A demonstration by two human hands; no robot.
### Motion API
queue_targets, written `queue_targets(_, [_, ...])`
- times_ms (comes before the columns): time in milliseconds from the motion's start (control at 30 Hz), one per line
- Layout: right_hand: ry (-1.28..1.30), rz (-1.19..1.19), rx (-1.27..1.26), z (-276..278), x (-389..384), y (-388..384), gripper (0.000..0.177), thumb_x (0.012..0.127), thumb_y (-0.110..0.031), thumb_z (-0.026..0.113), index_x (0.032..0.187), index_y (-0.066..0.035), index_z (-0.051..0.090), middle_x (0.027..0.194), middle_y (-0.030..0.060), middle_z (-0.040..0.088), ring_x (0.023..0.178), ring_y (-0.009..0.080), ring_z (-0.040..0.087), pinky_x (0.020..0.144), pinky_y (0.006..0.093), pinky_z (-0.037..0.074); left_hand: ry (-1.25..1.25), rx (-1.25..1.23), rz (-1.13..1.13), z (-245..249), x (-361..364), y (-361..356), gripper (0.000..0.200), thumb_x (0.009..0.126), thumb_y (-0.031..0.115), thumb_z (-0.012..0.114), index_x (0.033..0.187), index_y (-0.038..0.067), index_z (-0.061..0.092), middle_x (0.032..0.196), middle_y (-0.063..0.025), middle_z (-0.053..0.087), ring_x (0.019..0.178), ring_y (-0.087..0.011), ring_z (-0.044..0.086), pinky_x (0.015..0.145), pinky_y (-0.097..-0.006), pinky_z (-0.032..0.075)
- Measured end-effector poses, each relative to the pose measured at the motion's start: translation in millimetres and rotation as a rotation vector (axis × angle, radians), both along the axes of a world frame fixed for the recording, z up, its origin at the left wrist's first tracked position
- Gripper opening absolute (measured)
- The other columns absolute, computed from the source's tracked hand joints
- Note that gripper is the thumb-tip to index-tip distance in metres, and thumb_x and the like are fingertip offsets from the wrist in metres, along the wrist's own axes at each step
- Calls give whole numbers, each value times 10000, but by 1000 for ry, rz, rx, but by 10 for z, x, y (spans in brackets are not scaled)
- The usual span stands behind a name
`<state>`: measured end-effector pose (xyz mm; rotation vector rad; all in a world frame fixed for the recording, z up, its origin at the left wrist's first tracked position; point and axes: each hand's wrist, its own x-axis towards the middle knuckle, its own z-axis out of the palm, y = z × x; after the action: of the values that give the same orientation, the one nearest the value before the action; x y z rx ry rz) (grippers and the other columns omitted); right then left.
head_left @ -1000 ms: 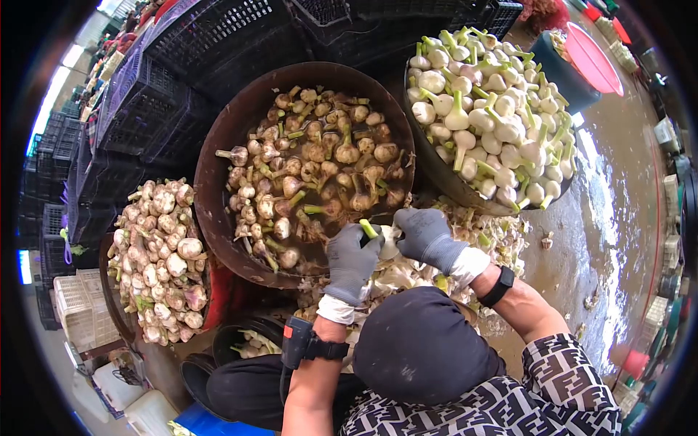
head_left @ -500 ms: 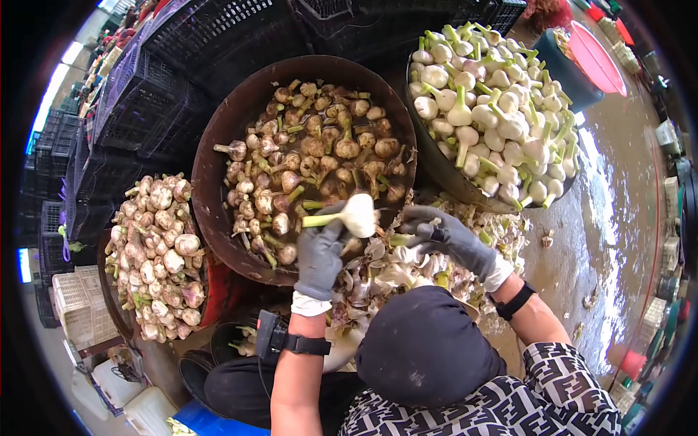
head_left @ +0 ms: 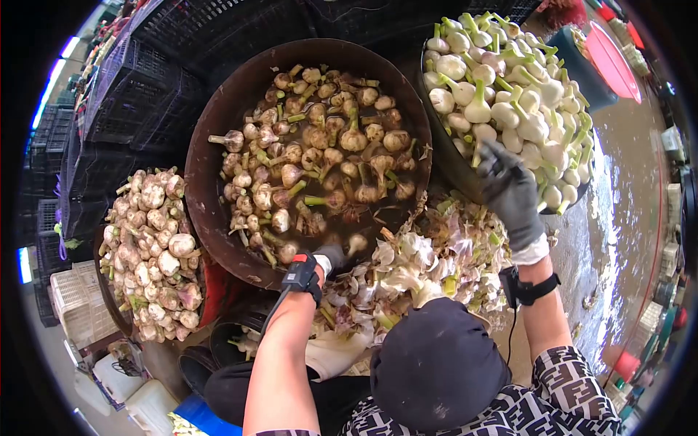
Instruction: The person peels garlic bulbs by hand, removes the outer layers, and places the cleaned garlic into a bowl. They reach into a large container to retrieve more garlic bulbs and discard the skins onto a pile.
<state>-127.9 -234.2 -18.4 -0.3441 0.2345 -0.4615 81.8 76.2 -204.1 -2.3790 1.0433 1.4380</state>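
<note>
My right hand (head_left: 511, 195), in a dark grey glove with a white cuff, reaches over the near rim of the pot (head_left: 452, 168) heaped with clean white garlic bulbs (head_left: 534, 125). Its fingers look loosely spread and somewhat blurred, and no bulb shows in them. My left hand (head_left: 332, 254) dips into the near side of the brown basin (head_left: 200, 185); its fingers are hidden beyond the wrist device (head_left: 301, 276). Soil-stained garlic bulbs (head_left: 313, 138) lie in murky water there, with one garlic bulb (head_left: 357, 243) just right of the left hand.
Loose garlic skins (head_left: 414, 265) are piled between basin and pot. Left of the basin stands a heap of unpeeled garlic (head_left: 149, 254). Black crates (head_left: 138, 94) rise behind. A pink basin (head_left: 612, 59) sits at the far right, above wet floor (head_left: 614, 145).
The white bulb has left my left hand, which has moved down to the basin's near edge. My right hand has swung up and right to the pot. The view has shifted slightly.
</note>
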Motion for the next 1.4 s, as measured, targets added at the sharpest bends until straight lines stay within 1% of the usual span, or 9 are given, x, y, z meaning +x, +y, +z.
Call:
queue_targets(133, [802,196,-479,68,100,443,281,861,-78,501,1129,-2,528,920,122,622,711,129,586,578,200,461,-88,71,43,438,40,-125,319,752,288,531,962,72,637,1019,-165,599,942,-345,569,806,-393,454])
queue_targets(300, [724,194,-1672,-126,355,1038,325,719,-130,640,1039,-170,596,929,76,604,850,255,592,731,345,489,-231,53,-79,1340,108,-455,311,745,325,523,896,86,653,962,-138,624,871,-316,597,758,-376,471])
queue_targets(500, [807,559,-2024,52,740,1368,272,684,-134,626,938,-109,532,934,120,539,861,310,572,715,395,472,-54,-101,51,2336,-20,-855,333,759,365,513,755,59,643,705,-89,638,672,-234,604,666,-334,469])
queue_targets(733, [929,310,-1289,-88,553,1184,365,746,-371,657,903,-46,606,802,145,620,706,263,596,649,333,458,-24,-904,253,2250,-388,-659,686,684,256,726,1235,18,395,1223,-164,451,1128,-285,440,947,-357,354])
queue_targets(1067, [773,356,-641,-41,509,1226,203,789,-180,642,877,-1,600,646,32,573,557,89,517,520,239,426,-74,-1132,418,2076,-763,-577,573,641,51,720,1159,24,477,1089,-140,528,1020,-277,517,893,-330,403])
queue_targets(1200, [629,409,-489,45,463,1159,170,790,-103,626,925,-1,608,699,1,577,560,71,514,520,203,422,278,-1261,745,1920,-643,-471,335,833,190,574,1102,-1,516,887,-75,590,733,-180,596,652,-247,495])
queue_targets(1267, [626,428,-829,-41,439,1151,192,794,-110,624,957,-8,613,751,-5,596,570,67,516,546,195,432,1153,-1040,1412,1855,-597,-422,405,899,356,456,1080,2,531,847,-63,593,643,-140,577,546,-222,483])
queue_targets(1333, [633,293,-1183,-117,430,1181,261,802,-148,641,1010,5,601,817,-31,598,638,34,490,563,194,416,1177,-990,1476,1831,-555,-436,465,917,422,375,1078,15,533,822,-53,595,612,-127,559,501,-218,466])
queue_targets(1400, [583,395,-692,-43,454,1206,269,800,-179,652,990,4,602,809,-22,591,645,35,492,565,187,411,1063,-1002,1451,1869,-568,-481,428,921,373,401,1098,3,522,830,-53,590,616,-124,560,498,-232,470])
